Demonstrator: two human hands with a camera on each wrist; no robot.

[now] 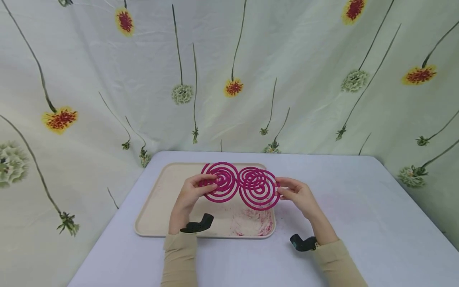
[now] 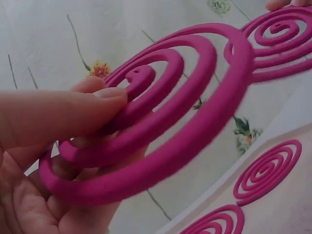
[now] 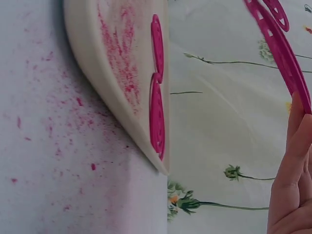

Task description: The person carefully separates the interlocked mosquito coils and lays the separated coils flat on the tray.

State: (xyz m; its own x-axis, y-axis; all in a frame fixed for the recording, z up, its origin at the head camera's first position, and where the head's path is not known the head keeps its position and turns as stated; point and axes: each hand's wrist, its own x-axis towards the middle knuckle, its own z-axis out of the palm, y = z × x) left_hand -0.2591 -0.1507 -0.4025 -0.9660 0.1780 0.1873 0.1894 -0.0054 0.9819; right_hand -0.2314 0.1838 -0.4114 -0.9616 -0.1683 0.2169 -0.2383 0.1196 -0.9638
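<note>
A magenta double-spiral coil (image 2: 192, 142), two flat spirals joined side by side, is held up over the tray (image 1: 154, 211). My left hand (image 1: 190, 193) pinches its left spiral, thumb on the near face and fingers behind. At the opposite end, my right hand (image 1: 298, 195) pinches the outer edge of the right spiral between thumb and fingertips. A second magenta coil (image 3: 157, 117) of the same shape lies on the tray. In the head view, the raised coil overlaps it and hides part of it.
Pink smears (image 1: 267, 227) mark the tray's front right part. Pink crumbs (image 3: 79, 101) are scattered on the white tabletop (image 1: 340, 191) beside the tray. Behind the table hangs a flower-print cloth (image 1: 305, 71).
</note>
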